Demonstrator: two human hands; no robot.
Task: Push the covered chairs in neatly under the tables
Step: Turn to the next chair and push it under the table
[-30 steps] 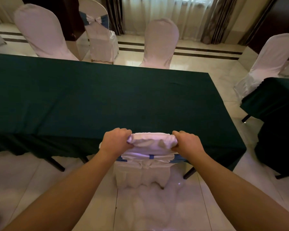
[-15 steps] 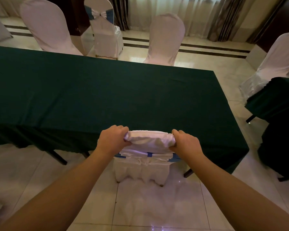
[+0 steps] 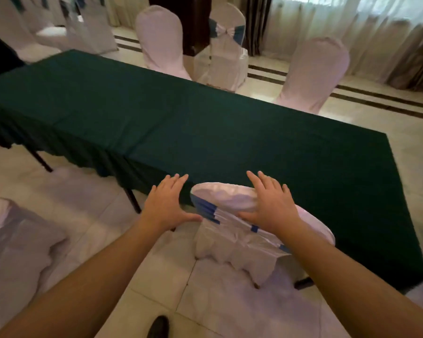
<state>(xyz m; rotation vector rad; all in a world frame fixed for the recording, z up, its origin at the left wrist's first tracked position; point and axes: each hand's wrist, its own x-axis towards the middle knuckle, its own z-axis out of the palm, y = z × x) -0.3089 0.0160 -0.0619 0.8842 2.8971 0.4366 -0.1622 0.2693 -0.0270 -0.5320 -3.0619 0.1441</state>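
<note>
My fingers (image 3: pixel 181 178) are spread wide and flat now on both sides, holding nothing; half a second ago they were curled tight over the top of the chair back. The left hand (image 3: pixel 167 203) has come clear of the chair and hangs just beside its left edge, above the floor. The right hand (image 3: pixel 270 203) lies open over the top of the covered chair (image 3: pixel 232 230), and I cannot tell whether the palm touches the cover or floats just above it. My view has also swung left, so the chair sits lower right in frame.

I read that as a release: the chair's back stands right at the edge of the worktop (image 3: pixel 181 132), its seat gone under the green cloth, though it looks slightly angled to the edge. This one seems done, or close to it.

The worktop is long, draped in dark green, bare on top. Across it stand more white-covered chairs (image 3: pixel 161 42), one with a blue sash (image 3: pixel 226 30). Another covered chair (image 3: pixel 20 242) sits at my near left on the pale tiled floor (image 3: pixel 156 276), probably next. Curtains (image 3: pixel 352 23) line the far wall.
</note>
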